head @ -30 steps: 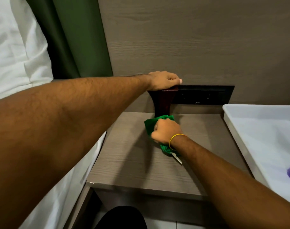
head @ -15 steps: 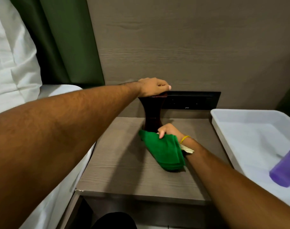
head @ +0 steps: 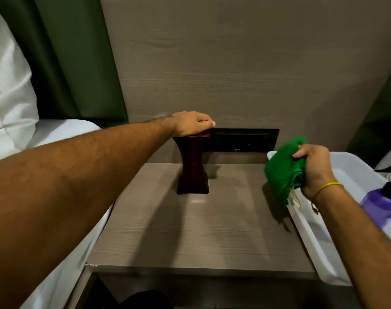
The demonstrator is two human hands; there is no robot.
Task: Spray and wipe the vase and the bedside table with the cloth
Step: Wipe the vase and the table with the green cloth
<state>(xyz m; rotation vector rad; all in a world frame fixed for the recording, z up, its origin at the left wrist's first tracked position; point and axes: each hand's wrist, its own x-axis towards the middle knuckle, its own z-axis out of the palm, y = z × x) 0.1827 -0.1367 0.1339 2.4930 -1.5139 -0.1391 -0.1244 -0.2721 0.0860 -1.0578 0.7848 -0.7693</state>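
Left hand [head: 191,123] lies palm-down on the vase [head: 192,164] rim, fingers curled over the top edge. Vase: dark reddish-brown, glossy, square section, waisted in the middle, flared at both ends; upright, long axis vertical, at the back of the grey wood-grain table [head: 196,237]. Right hand [head: 312,169] has its fingers closed around a bunched green cloth [head: 281,170], hanging above the table's right edge, beside the white tray [head: 310,241] with the purple spray bottle [head: 383,201].

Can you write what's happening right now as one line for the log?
left hand: on vase top | right hand: holding green cloth above tray edge | spray bottle: in tray
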